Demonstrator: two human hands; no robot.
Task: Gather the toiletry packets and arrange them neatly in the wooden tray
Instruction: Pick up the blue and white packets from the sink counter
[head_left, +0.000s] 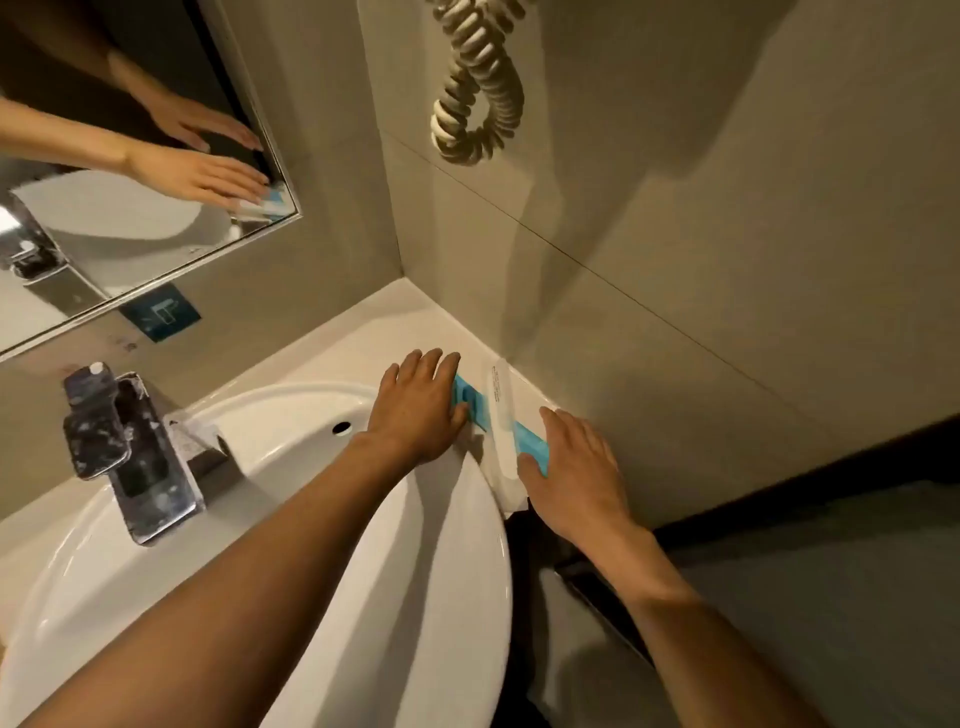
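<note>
Several blue-and-white toiletry packets lie on the white sink ledge by the right wall. My left hand (421, 405) rests flat on a blue packet (470, 402), fingers spread, thumb at its near edge. A long white packet (501, 415) lies between my hands. My right hand (574, 467) lies against a blue packet (532, 441) at the ledge's near end, fingers extended. I cannot tell whether either hand grips a packet. No wooden tray is in view.
The white basin (291, 467) with a chrome faucet (130, 452) fills the left. A mirror (130, 156) hangs at upper left, reflecting my hands. A coiled cord (478, 93) hangs on the tiled wall. The ledge (405, 322) ends in a corner; the floor drops away at right.
</note>
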